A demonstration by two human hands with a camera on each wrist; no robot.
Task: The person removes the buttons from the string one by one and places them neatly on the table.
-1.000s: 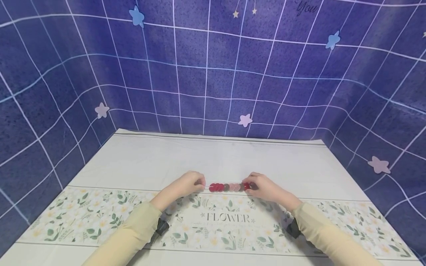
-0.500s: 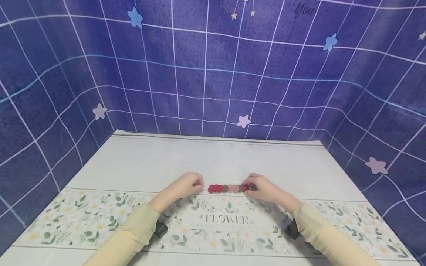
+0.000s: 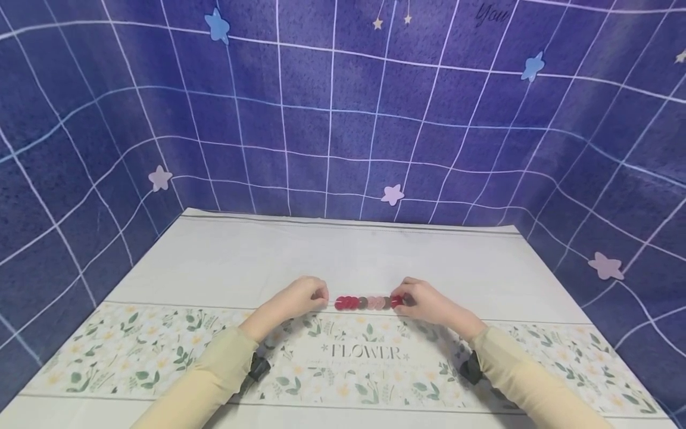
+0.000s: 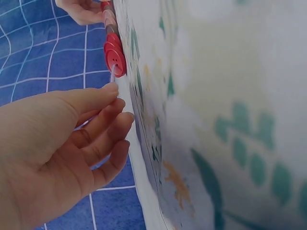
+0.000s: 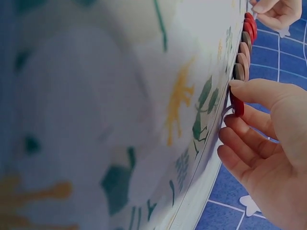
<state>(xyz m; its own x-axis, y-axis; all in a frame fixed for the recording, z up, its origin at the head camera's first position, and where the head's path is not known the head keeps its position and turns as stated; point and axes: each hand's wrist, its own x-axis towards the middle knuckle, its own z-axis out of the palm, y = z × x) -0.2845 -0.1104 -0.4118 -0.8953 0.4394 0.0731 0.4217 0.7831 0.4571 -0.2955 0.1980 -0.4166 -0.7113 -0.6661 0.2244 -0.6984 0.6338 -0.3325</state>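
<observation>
A row of buttons point(image 3: 368, 302), red, brown and pink, is strung on a thin clear thread and lies across the floral tablecloth point(image 3: 225, 262). In the head view my left hand point(image 3: 324, 297) sits at the row's left end. The left wrist view shows my left hand point(image 4: 114, 94) pinching the thread point(image 4: 112, 76) just short of the red buttons point(image 4: 115, 57). My right hand point(image 3: 401, 299) is at the row's right end. There my right hand point(image 5: 233, 106) pinches the last red button point(image 5: 237, 103) between thumb and forefinger. Both hands rest on the cloth.
The tablecloth carries a band of flowers and the word FLOWER point(image 3: 367, 351) near the front edge. A blue gridded backdrop with paper stars point(image 3: 393, 194) rises behind and on both sides of the table.
</observation>
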